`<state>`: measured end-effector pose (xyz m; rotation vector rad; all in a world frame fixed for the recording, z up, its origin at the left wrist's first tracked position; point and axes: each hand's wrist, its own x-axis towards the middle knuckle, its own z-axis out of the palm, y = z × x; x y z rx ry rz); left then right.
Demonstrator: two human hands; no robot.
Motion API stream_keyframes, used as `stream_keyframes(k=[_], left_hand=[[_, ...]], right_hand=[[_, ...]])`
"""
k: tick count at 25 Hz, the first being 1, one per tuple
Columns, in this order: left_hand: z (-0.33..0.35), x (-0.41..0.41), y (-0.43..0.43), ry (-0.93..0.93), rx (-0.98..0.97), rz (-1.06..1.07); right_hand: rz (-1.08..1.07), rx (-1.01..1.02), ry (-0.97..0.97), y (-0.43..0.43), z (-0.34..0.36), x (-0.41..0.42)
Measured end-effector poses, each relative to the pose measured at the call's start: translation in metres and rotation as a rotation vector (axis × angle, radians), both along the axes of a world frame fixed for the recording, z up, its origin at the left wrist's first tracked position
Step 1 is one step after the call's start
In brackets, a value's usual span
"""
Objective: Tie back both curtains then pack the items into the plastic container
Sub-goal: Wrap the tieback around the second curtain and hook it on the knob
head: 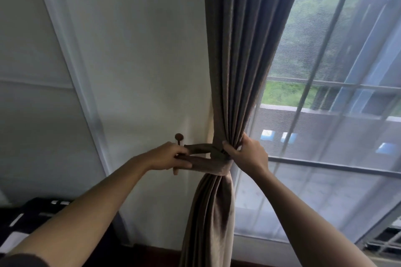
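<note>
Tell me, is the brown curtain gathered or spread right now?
Gathered. The curtain is bunched into narrow folds, with the tieback band wrapped around it. The right hand grips the folds; the left hand holds the band's ends.

Curtain (243, 50) top cut off — tieback (201, 163) end hidden under left hand (169, 156).

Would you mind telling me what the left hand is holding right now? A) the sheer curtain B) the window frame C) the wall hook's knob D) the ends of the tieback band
D: the left hand pinches the tieback band looped around the brown curtain, just below the wall hook.
</note>
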<state>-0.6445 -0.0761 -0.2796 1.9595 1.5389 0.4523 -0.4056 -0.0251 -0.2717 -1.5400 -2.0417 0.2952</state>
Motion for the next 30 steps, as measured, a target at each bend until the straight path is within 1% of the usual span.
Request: stream_keyframes(k=[2, 6, 8, 11, 14, 15, 17, 20, 23, 27, 30], left_hand=[[-0.003, -0.017, 0.002, -0.143, -0.007, 0.068], [-0.025, -0.041, 0.010, -0.404, 0.050, 0.271], [-0.037, -0.050, 0.014, -0.529, 0.026, 0.330], [-0.049, -0.057, 0.024, -0.630, 0.034, 0.384], [-0.055, -0.045, 0.044, -0.703, 0.150, 0.580], [-0.057, -0.039, 0.053, -0.689, 0.182, 0.656], [-0.060, -0.030, 0.065, -0.592, 0.223, 0.753], [-0.063, -0.025, 0.073, -0.486, 0.258, 0.807], [-0.063, -0.029, 0.078, -0.429, 0.265, 0.786], [-0.074, -0.032, 0.076, -0.326, 0.244, 0.689], [-0.087, -0.025, 0.069, -0.341, 0.304, 0.686]], right_hand=[[-0.014, 0.005, 0.000, 0.001, 0.001, 0.000], [-0.054, 0.022, -0.012, -0.002, -0.001, -0.005], [-0.072, 0.018, -0.011, -0.006, -0.001, -0.009], [-0.113, 0.028, -0.012, -0.010, 0.000, -0.018], [-0.147, 0.064, -0.019, -0.019, -0.001, -0.032], [-0.161, 0.071, -0.023, -0.020, -0.002, -0.037], [-0.184, 0.072, -0.019, -0.021, -0.002, -0.046], [-0.199, 0.070, -0.006, -0.017, 0.001, -0.051], [-0.205, 0.070, 0.005, -0.016, 0.004, -0.053], [-0.231, 0.056, 0.015, -0.018, 0.001, -0.052], [-0.221, 0.050, 0.007, -0.018, -0.002, -0.051]])
